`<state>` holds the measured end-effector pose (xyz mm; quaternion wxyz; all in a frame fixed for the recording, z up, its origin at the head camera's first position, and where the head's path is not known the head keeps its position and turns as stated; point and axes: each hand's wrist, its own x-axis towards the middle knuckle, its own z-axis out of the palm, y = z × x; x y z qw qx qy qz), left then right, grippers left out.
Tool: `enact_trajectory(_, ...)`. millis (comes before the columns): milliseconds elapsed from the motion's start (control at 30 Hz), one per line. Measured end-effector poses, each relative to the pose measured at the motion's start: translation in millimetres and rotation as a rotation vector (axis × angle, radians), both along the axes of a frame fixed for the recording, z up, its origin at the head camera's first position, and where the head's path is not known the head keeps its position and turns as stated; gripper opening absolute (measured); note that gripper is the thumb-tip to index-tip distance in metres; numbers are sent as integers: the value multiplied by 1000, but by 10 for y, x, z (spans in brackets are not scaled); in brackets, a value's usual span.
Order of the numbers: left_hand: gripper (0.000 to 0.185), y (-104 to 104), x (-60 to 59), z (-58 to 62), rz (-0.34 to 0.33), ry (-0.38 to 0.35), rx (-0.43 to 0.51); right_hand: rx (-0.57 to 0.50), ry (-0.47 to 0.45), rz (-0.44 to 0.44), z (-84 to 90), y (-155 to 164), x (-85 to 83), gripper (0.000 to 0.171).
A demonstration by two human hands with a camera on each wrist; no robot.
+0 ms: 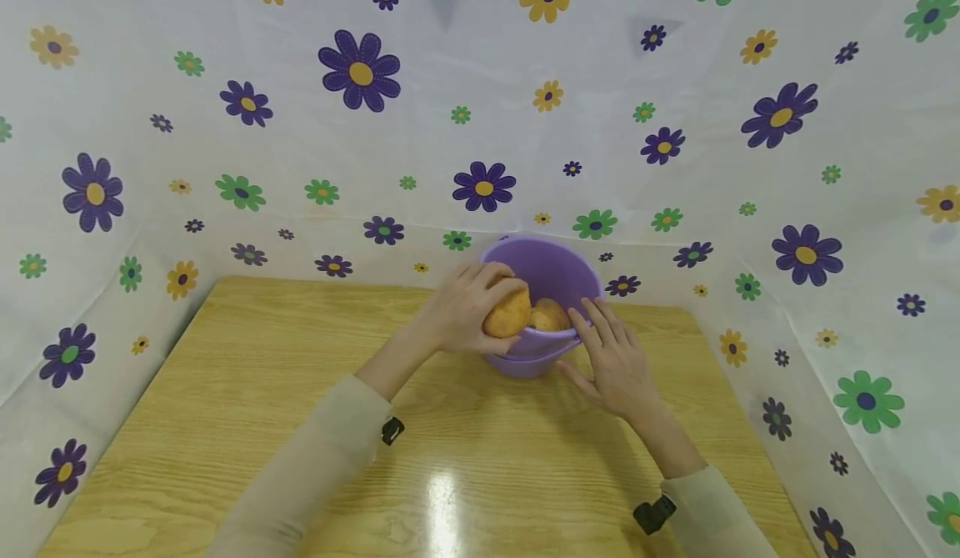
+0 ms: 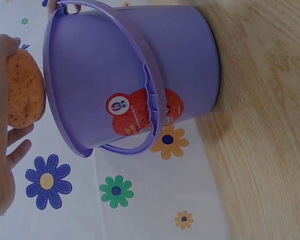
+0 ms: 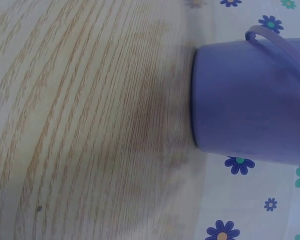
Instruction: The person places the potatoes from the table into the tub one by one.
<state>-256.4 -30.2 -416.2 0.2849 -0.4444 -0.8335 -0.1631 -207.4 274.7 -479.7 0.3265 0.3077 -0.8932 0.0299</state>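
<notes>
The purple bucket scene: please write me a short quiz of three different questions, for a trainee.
1. True or false: the purple bucket stands upright on the wooden table.
2. Multiple choice: what does the left hand hold at the bucket's rim? A) a green bottle B) an orange-brown potato C) a metal spoon
3. Short answer: where are the fingers of the right hand?

Key
1. True. Its handle lies down against its side, as the left wrist view shows.
2. B. A second potato already lies inside the bucket.
3. Straight, against the near side of the bucket, close to the rim.
</notes>
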Motion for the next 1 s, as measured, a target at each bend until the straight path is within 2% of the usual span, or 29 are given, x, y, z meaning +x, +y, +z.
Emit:
enact_trajectory(167,70,30,-42,28,6,-20,-7,4,20,-8,-3,-9,0,88)
enact_trajectory(567,71,119,-146,73,11,-23,-31,-7,36,13,-28,12,-14,83)
enact_trajectory(1000,76,208,-309,91,71,-38,-71,6,-3,-15,-10,1,-2,85)
